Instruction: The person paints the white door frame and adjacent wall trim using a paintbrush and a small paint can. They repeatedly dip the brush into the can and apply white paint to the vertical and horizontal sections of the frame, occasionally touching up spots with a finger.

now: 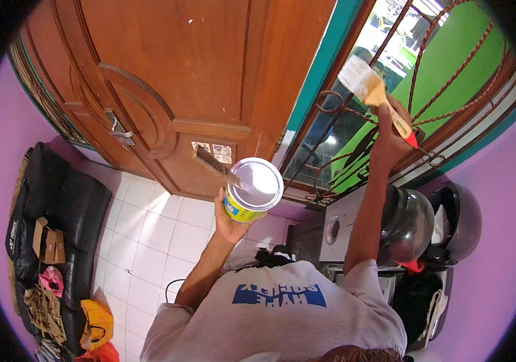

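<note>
I see the person's left grip [231,228] closed around a paint can [247,209], held in front of the brown door [179,60], a stick [217,167] leaning out over its rim; off to the right, the right grip [396,125] clasps a paintbrush [378,95] by its wooden handle, white-coated bristles raised before the window grille [451,75]

A home is showing here: a black sofa [77,232] is standing on a tiled floor [187,236] by a purple wall [31,117], near a wooden door [188,66].
</note>
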`<state>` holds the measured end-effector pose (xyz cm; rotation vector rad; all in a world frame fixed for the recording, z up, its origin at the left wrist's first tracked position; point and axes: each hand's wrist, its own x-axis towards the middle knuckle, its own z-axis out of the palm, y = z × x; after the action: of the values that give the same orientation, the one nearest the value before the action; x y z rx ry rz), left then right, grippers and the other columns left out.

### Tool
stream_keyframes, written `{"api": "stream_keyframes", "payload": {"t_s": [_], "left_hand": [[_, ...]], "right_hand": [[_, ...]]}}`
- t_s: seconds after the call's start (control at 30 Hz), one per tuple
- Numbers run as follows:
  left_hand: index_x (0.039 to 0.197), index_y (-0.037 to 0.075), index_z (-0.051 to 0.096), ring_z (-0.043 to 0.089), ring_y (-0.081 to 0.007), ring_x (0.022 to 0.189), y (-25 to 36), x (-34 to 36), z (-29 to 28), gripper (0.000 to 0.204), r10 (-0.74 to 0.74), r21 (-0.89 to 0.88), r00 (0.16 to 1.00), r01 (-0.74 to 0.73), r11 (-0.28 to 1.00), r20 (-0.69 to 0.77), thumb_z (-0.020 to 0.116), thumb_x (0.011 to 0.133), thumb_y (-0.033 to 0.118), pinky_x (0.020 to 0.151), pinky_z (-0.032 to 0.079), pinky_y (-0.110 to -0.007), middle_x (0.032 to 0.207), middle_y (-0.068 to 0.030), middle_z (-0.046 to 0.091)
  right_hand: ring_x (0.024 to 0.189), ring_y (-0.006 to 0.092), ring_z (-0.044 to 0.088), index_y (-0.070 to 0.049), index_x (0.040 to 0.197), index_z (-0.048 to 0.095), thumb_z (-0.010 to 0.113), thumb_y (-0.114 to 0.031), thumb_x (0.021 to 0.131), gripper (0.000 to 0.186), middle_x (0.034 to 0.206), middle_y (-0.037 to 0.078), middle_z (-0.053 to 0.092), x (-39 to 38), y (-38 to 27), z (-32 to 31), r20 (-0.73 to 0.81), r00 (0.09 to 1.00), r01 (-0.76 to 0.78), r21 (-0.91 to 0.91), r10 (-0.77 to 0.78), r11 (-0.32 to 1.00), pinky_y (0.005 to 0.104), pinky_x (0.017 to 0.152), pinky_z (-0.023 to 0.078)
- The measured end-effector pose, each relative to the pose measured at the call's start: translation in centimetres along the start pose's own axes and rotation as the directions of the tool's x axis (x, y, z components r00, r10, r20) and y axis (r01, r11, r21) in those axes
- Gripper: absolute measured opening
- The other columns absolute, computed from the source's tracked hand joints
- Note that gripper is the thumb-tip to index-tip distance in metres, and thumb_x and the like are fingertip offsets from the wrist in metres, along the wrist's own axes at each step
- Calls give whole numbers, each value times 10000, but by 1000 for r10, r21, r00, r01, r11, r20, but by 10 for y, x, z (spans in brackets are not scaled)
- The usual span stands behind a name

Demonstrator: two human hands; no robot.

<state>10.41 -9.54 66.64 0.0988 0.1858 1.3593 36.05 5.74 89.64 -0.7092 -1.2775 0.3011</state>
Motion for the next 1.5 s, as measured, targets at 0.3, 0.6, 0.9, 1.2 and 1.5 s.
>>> {"api": "stream_keyframes", "payload": {"t_s": [0.3,0.6,0.9,1.2,1.5], "left_hand": [[1523,153,408,537,-386,1321,-10,-16,-17,847,73,-5,996,-74,997,-44,541,904,715,1012,500,-616,1492,-168,500],[1517,148,410,544,-388,1312,-10,-17,-22,816,95,-23,994,-97,995,-48,539,922,691,982,530,-605,1481,-175,505],[1519,144,404,553,-378,1303,-8,-17,-20,823,103,9,992,-102,995,-67,521,925,701,995,528,-585,1479,-177,506],[1510,125,398,594,-398,1245,-5,-14,-16,793,100,-53,985,-109,993,-140,477,950,681,911,585,-585,1456,-195,513],[1457,134,479,573,-360,1288,-3,-17,-22,736,88,-59,995,-91,994,-40,560,937,648,979,551,-576,1435,-169,551]], "right_hand": [[986,143,671,2,1160,729,734,-89,916,261,1106,89,733,44,25,34,83,996,39,48,-43,998,298,892,530],[967,149,666,17,1155,727,734,-114,921,268,1087,88,727,54,37,43,103,993,45,35,-48,998,291,883,528],[1005,153,672,16,1174,717,731,-104,921,280,1111,96,736,49,38,52,126,989,83,-50,-76,995,303,938,516],[993,156,692,13,1146,733,727,-67,906,253,1109,111,746,33,49,49,145,983,128,-125,-109,984,311,889,546],[983,184,699,10,1132,731,731,-58,907,235,1087,127,741,14,70,46,217,916,369,-137,-336,919,337,881,554]]}}
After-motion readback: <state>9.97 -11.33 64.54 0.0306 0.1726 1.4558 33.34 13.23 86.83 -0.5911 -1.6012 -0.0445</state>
